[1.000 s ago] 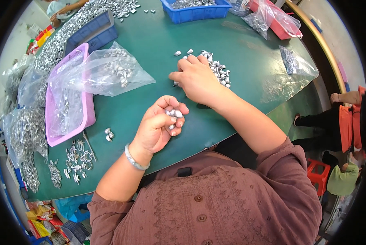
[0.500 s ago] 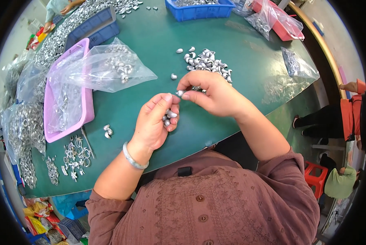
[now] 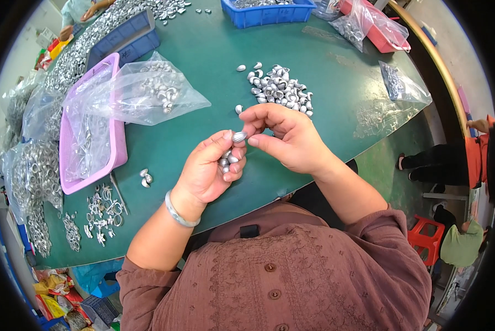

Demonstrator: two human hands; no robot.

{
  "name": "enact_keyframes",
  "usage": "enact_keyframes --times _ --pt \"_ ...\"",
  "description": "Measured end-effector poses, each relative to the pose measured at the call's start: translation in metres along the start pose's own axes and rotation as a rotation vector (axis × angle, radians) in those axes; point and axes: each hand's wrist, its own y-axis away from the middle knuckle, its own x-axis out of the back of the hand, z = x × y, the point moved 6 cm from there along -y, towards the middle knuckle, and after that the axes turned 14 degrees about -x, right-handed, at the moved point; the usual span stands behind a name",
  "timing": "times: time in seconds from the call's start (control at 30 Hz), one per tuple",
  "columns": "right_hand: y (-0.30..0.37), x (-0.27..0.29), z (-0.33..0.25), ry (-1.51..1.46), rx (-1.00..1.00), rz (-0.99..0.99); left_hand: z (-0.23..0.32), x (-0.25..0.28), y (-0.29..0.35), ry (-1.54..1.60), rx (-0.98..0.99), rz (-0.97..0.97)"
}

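My left hand (image 3: 207, 168), with a pale bangle (image 3: 177, 212) on its wrist, is closed around several small silver metal pieces (image 3: 225, 161), curved like shells. Its thumb and forefinger pinch one ribbed silver piece (image 3: 239, 136) at the top. Close beside that piece is my right hand (image 3: 289, 138), its thumb and forefinger apart in a curve. Whether a right fingertip touches the piece is hard to tell. Just beyond my hands lies a pile of similar silver pieces (image 3: 280, 87), with one loose piece (image 3: 238, 109) near my right forefinger.
At left, a pink basket (image 3: 119, 138) holds clear plastic bags; one bag (image 3: 189, 99) spills over its rim. Small metal parts (image 3: 105, 209) lie nearer me. Blue bins (image 3: 269, 16) (image 3: 129, 41) and a larger heap (image 3: 82, 55) sit farther off. A co-worker's hand (image 3: 95, 10) shows at far left.
My right thumb and forefinger were closed on a silver piece; now they are apart, and a piece sits in my left pinch. The loose piece by the pile has shifted slightly nearer.
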Motion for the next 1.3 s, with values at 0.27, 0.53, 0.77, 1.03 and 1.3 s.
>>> enact_keyframes --times 0.27,0.53,0.77,1.03,1.3 --pt "0.008 0.0 -0.008 0.055 0.168 0.091 -0.002 -0.002 0.0 -0.066 -0.011 -0.005" --pt "0.019 -0.002 -0.024 0.487 0.463 0.216 0.002 -0.004 0.001 -0.331 -0.165 0.018" --pt "0.024 -0.001 -0.03 0.566 0.549 0.232 0.022 -0.017 0.006 -0.846 -0.601 -0.077" --pt "-0.001 0.032 -0.011 0.742 0.376 0.439 0.027 -0.031 0.011 -1.164 -0.852 -0.254" --pt "-0.048 0.006 0.006 1.289 0.349 0.325 0.01 -0.002 -0.005 -0.051 -0.171 0.037"
